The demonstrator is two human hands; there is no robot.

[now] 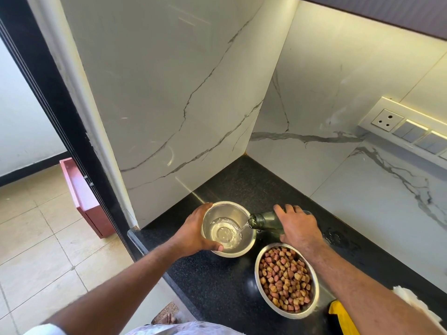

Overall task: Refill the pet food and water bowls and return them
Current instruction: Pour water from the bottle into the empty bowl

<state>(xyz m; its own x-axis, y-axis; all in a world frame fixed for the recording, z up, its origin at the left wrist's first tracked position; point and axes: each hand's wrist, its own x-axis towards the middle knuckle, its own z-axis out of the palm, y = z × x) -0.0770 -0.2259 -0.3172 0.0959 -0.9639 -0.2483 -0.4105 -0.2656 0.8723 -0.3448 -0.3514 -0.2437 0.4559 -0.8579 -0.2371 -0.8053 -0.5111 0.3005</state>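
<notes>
Hands: left (pixel 193 232) grips water bowl (pixel 228 229), right (pixel 298 226) tips bottle (pixel 266 221)

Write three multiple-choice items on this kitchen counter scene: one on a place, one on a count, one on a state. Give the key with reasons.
1. Where does the food bowl stand against the water bowl?
A. Nearer the person, to the right
B. By the back wall
C. Stacked inside it

2. How many metal bowls stand on the counter?
A. One
B. Two
C. Three

3. What is the bottle doing?
A. Standing capped
B. Lying empty
C. Tipped, pouring water

Key: 1 A, the bowl of kibble sits closer to the camera and rightward. 2 B, only those two show. 3 C, the right hand tilts it and a stream enters the bowl that the left hand steadies.
</notes>
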